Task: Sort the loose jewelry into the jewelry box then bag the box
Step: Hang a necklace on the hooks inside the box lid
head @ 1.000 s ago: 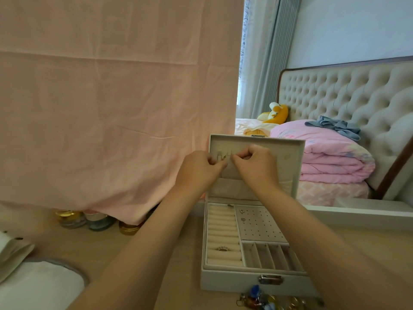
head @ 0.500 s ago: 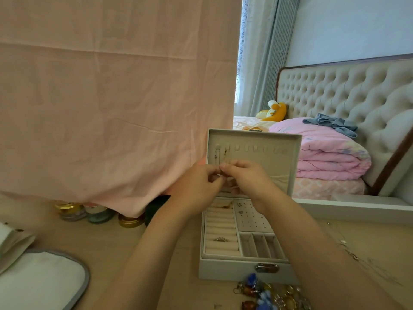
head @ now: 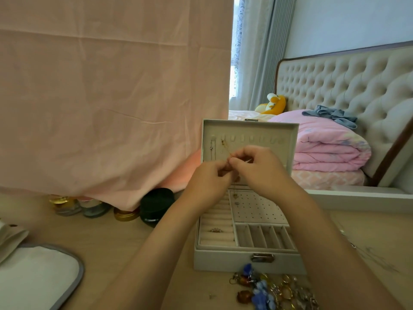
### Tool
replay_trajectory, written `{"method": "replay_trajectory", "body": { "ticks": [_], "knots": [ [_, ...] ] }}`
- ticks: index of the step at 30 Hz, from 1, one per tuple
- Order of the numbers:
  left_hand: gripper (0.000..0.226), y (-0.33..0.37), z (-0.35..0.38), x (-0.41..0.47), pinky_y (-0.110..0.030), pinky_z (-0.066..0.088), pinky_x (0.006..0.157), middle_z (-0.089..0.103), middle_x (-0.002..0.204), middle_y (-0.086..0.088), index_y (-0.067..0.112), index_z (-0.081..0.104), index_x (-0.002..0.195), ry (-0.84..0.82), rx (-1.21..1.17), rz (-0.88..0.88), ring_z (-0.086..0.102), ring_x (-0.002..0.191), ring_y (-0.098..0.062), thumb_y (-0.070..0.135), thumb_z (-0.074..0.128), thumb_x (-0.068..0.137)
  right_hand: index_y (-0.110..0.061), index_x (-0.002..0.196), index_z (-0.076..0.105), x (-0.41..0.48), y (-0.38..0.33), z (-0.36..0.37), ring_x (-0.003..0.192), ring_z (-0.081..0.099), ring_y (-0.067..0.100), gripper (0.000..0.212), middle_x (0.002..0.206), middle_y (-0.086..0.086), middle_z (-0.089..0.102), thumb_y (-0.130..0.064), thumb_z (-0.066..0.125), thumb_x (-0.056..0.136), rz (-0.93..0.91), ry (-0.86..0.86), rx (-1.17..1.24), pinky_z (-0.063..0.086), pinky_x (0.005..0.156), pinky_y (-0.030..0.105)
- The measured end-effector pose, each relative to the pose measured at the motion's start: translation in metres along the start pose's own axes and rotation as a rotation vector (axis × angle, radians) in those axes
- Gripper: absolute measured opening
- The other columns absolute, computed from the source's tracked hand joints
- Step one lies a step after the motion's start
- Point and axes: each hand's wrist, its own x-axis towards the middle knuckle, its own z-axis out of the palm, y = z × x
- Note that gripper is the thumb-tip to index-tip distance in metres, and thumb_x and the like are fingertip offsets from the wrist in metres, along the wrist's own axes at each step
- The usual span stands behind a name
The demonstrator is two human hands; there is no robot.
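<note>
step in hand: sorting, necklace stage. the box (head: 223, 258) stands on the table (head: 125, 238) toward the near edge, right of centre, with its lid (head: 288, 139) upright.

- a thin gold chain (head: 225, 148) runs from the second hook (head: 222, 138) in the lid down to the fingers.
- the left hand (head: 206, 183) and right hand (head: 261, 170) meet in front of the lid. the fingertips of both are pinched together on the chain. whether the clasp is open cannot be told.
- one ring (head: 215, 230) sits in the ring rolls at the box's left side.
- a pile (head: 270, 289) of loose pieces lies at the near edge, just in front of the box.
- a white pouch (head: 38, 278), probably the bag, lies at the near left corner, well apart from the box.

judgement: sorting is at an early stage and bagging is not begun. next move: seat the chain on the hook, let its tail hang inside the lid, release, then take a piece from the pile. the thin chain calls for a light pull to avoid a snag.
</note>
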Motion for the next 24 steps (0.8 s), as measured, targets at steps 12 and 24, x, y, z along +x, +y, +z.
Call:
{"method": "replay_trajectory", "body": {
  "ticks": [12, 24],
  "knots": [
    [0.011, 0.008, -0.011, -0.004, -0.006, 0.046, 0.065, 0.073, 0.078, 0.014, 0.024, 0.079, 0.096, 0.001, 0.201, 0.106, 0.064, 0.072, 0.008, 0.025, 0.068, 0.095, -0.025, 0.091, 0.076, -0.007, 0.019, 0.007, 0.051, 0.055, 0.006, 0.018, 0.072, 0.001, 0.075, -0.01, 0.067, 0.089, 0.184, -0.231, 0.075, 0.047, 0.05, 0.02],
    [0.045, -0.023, -0.019, 0.004, -0.034, 0.027, 0.11, 0.056, 0.135, 0.004, 0.022, 0.055, 0.138, 0.036, 0.889, 0.333, 0.042, 0.126, -0.018, 0.033, 0.053, 0.095, -0.026, 0.078, 0.077, 0.02, 0.014, -0.003, 0.049, 0.057, -0.002, 0.014, 0.077, -0.009, 0.075, -0.024, 0.071, 0.09, 0.05, 0.027, -0.111, 0.052, 0.066, 0.027]
  ]
}}
